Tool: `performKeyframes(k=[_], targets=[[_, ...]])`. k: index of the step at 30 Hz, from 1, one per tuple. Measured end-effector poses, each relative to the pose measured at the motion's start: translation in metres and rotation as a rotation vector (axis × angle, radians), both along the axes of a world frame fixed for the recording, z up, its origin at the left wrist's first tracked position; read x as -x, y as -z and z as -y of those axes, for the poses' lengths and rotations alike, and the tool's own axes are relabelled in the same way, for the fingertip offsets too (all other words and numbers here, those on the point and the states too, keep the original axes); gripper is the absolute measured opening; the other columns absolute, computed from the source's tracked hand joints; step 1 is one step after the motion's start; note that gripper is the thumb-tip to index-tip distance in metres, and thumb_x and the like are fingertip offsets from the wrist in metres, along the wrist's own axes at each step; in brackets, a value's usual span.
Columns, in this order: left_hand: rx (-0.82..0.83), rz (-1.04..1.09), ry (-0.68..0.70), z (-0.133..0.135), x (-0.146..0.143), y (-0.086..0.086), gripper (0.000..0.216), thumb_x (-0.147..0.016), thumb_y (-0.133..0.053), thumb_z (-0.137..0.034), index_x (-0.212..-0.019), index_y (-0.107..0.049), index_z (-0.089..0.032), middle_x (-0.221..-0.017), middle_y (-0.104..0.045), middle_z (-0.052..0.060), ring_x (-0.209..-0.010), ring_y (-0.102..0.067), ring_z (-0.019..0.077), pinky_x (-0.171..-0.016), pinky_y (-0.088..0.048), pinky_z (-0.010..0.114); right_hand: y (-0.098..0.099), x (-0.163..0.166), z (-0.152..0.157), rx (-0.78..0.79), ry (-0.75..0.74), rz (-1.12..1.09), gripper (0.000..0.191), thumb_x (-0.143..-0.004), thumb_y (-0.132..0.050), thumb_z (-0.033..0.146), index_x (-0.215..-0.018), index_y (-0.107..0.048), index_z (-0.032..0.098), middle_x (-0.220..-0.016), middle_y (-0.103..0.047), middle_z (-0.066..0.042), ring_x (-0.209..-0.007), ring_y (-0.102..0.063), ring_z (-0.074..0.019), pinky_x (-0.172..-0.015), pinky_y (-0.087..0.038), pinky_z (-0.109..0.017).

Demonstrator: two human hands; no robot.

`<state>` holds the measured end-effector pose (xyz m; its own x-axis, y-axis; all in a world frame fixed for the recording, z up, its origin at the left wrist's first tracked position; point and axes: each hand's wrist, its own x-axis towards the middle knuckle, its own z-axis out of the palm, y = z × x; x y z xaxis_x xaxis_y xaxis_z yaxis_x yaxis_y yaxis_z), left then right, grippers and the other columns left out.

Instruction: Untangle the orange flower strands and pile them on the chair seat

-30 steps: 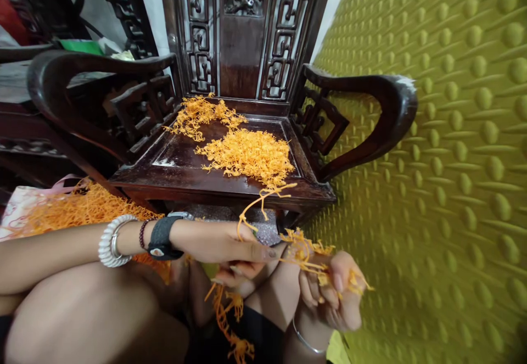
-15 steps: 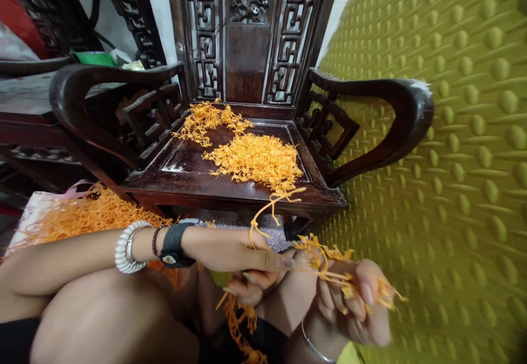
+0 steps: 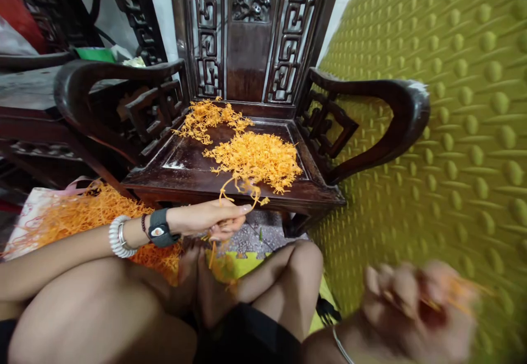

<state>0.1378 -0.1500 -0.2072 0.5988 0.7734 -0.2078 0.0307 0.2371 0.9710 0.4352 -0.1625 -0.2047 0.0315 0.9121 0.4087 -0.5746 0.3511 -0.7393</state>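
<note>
Seen from above by a person sitting cross-legged on the floor in front of a dark carved wooden chair (image 3: 193, 174), with both bare hands in view. The left hand (image 3: 208, 220) reaches forward just below the chair seat's front edge, its grip closed, fingers pinched on a thin orange strand (image 3: 230, 187) that curls up from the fingertips toward the seat. That wrist carries a black band (image 3: 159, 228), a thin dark beaded bracelet and a white coiled bracelet (image 3: 116, 236). The right hand (image 3: 415, 309) is low at the lower right, close to a padded olive-green wall (image 3: 453, 106) studded with round buttons; it is heavily blurred, its grip looks curled around a small bunch of orange strands (image 3: 457, 290), though how firmly it holds cannot be told. A thin silver bangle (image 3: 341, 347) shows at that wrist. On the chair seat lies a loose orange pile (image 3: 255, 158) near the front middle, with a smaller heap (image 3: 208, 118) behind it toward the back left corner. To the left of the person's knees, a large mass of longer orange strands (image 3: 86, 213) rests on a pale bag. More orange wisps lie between the legs over a yellow mat (image 3: 242, 259)
</note>
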Motion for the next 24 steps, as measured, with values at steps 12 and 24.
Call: performKeyframes(k=[12,24], targets=[[-0.076,0.012,0.048,0.005,0.001,-0.005,0.058,-0.099,-0.032,-0.047,-0.054,-0.045,-0.014,-0.038,-0.034,-0.004,-0.035,-0.022,0.0050,-0.039,-0.017,0.020,0.041,0.055,-0.027,0.267,-0.279,-0.053,0.064,-0.086,-0.048,0.060,-0.045,-0.026,0.017,-0.039,-0.022,0.006,-0.036,-0.022,-0.0045,-0.037,-0.023,-0.018],[-0.147,-0.062,0.057,0.009,-0.002,-0.009,0.057,-0.099,-0.031,-0.045,-0.054,-0.047,-0.014,-0.041,-0.039,-0.003,-0.038,-0.027,0.0059,-0.043,-0.021,0.022,0.048,0.077,-0.016,0.277,-0.511,0.151,0.022,-0.086,-0.061,0.035,-0.100,-0.069,0.021,-0.058,-0.040,0.006,-0.040,-0.017,-0.0006,-0.039,-0.016,-0.017]])
